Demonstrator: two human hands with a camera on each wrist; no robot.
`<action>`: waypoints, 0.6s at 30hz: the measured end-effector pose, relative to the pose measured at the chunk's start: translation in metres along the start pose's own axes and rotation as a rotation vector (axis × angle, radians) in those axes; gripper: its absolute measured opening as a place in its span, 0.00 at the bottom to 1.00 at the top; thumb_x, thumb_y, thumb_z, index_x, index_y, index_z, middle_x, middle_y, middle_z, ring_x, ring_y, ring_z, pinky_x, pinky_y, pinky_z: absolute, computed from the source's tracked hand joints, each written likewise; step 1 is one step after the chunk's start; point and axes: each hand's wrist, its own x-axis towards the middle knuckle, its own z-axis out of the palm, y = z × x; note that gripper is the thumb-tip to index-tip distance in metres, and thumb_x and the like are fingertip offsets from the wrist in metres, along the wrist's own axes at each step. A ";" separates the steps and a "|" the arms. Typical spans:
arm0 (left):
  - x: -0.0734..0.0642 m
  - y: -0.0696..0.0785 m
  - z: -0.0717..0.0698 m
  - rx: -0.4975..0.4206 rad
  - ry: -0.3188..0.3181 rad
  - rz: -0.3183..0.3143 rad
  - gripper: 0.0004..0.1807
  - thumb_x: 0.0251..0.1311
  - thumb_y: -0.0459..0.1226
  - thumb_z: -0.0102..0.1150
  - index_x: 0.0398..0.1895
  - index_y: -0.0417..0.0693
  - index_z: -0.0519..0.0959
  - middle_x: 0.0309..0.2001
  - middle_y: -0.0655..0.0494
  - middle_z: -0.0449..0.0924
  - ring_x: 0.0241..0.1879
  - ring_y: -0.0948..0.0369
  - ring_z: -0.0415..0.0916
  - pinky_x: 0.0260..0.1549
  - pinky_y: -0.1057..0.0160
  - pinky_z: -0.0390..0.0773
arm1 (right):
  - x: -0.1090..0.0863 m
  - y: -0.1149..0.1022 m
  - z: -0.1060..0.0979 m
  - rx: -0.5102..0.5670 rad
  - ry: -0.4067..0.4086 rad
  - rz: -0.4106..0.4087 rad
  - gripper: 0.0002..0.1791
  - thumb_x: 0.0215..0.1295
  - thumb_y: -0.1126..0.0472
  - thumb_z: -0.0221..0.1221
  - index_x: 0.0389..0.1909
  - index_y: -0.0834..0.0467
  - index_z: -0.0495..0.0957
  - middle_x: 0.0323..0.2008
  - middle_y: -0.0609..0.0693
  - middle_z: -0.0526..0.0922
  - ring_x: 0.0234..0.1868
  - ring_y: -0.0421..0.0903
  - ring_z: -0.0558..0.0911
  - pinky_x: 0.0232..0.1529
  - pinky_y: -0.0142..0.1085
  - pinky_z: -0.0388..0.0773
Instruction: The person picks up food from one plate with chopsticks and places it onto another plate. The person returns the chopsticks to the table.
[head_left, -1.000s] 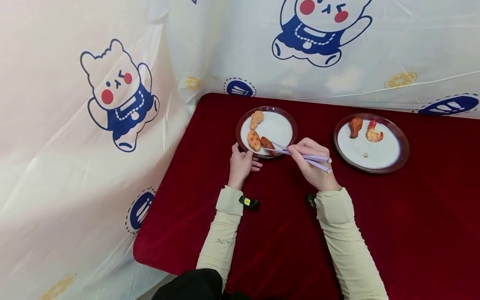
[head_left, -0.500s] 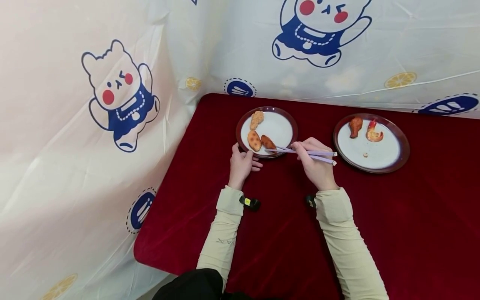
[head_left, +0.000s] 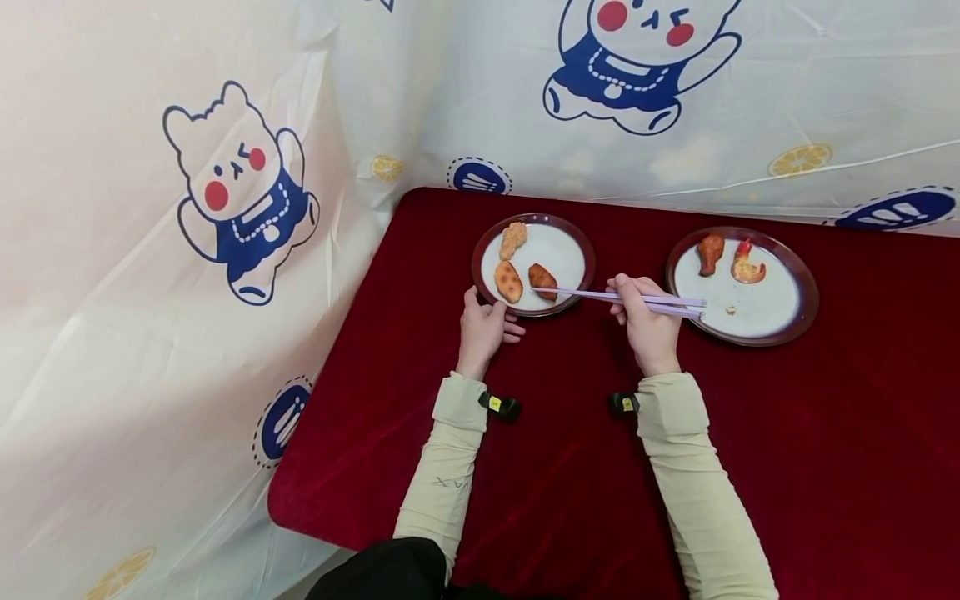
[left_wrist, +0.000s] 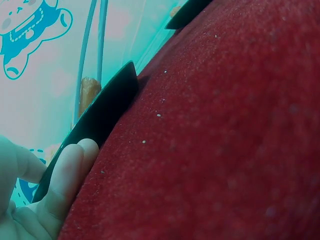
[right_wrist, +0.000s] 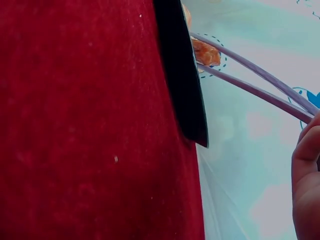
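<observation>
Clock faces as seen from your head view, 12 at the far side. Your left hand (head_left: 482, 333) is resting at 7 o'clock on the left plate (head_left: 561, 246), probably steadying it against the push of the chopsticks (head_left: 594, 294). Those are coming in over the rim at 4 o'clock, likely because your right hand (head_left: 651, 329) is working from that side.

The browned piece (head_left: 542, 276) is sitting at 5 o'clock on that plate, apart from the spotted piece (head_left: 508, 282) at 8, which probably is giving the tips room. The crumbly piece (head_left: 513, 240) is lying at 10 to 11. Over at 3 o'clock from all this, the right plate (head_left: 761, 308) is bearing a drumstick (head_left: 710, 253) at 10 to 11, a shrimp (head_left: 749, 267) near 12 and a crumb (head_left: 731, 310) at 7.

Fingers: your left ones are pinching the rim, thumb and fingers only a plate edge apart. Your right ones are curling narrowly round the chopsticks, whose tips are straddling the browned piece. Whether it's touching the plate, you can't tell.
</observation>
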 end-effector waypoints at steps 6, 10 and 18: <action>0.000 0.000 0.000 0.004 0.005 0.000 0.35 0.68 0.37 0.45 0.76 0.48 0.45 0.35 0.40 0.84 0.21 0.56 0.84 0.24 0.57 0.87 | 0.003 0.004 -0.005 0.108 0.051 0.018 0.19 0.62 0.63 0.64 0.37 0.81 0.80 0.24 0.46 0.86 0.15 0.36 0.75 0.14 0.21 0.70; -0.001 0.001 0.000 0.004 0.003 0.001 0.35 0.69 0.37 0.45 0.76 0.49 0.45 0.35 0.39 0.84 0.21 0.55 0.84 0.24 0.56 0.87 | 0.004 0.006 -0.008 0.124 0.076 0.033 0.14 0.61 0.63 0.64 0.34 0.74 0.83 0.25 0.46 0.86 0.15 0.36 0.75 0.15 0.21 0.70; -0.001 0.001 0.000 0.001 0.002 0.003 0.35 0.69 0.37 0.44 0.76 0.50 0.45 0.35 0.39 0.84 0.22 0.54 0.85 0.25 0.57 0.87 | 0.004 0.008 -0.010 0.143 0.103 0.029 0.07 0.62 0.66 0.62 0.29 0.64 0.87 0.25 0.46 0.86 0.15 0.37 0.76 0.14 0.22 0.70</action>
